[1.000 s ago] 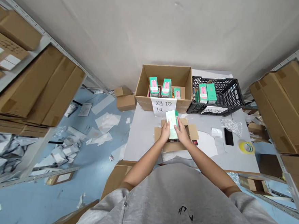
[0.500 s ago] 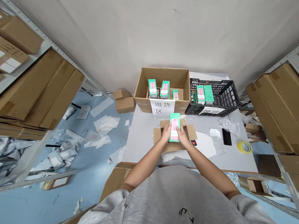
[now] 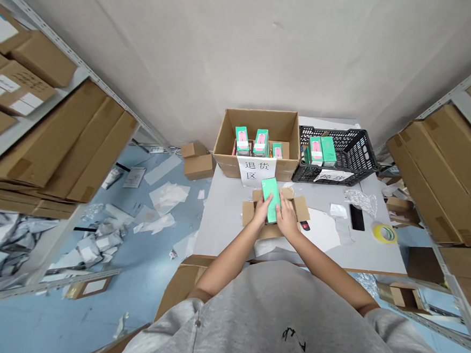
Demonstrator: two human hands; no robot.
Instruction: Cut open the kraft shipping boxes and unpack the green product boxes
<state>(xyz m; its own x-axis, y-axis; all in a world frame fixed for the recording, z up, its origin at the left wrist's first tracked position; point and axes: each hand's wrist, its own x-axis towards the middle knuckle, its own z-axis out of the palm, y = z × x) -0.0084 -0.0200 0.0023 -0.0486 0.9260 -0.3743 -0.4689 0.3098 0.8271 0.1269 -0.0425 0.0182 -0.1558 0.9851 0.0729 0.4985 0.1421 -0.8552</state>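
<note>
A tall green box is held over an opened small carton, tilted with its top leaning left. Its plain green side faces me. My left hand is closed around the box's lower left side. Against its right edge lies my right hand, fingers stretched out and its back toward me. The small carton's flaps stand spread around my hands, and its inside is mostly hidden. A small black and red item lies right of the carton.
Behind stand a large carton and a black plastic crate, both with green-and-pink boxes inside. On the table's right lie a phone, a tape roll and bubble wrap. Loaded shelves flank both sides; papers litter the floor.
The green box has turned from its pink front to a plain green side and now tilts left. My right hand has loosened from its grip, with its fingers straightened along the edge.
</note>
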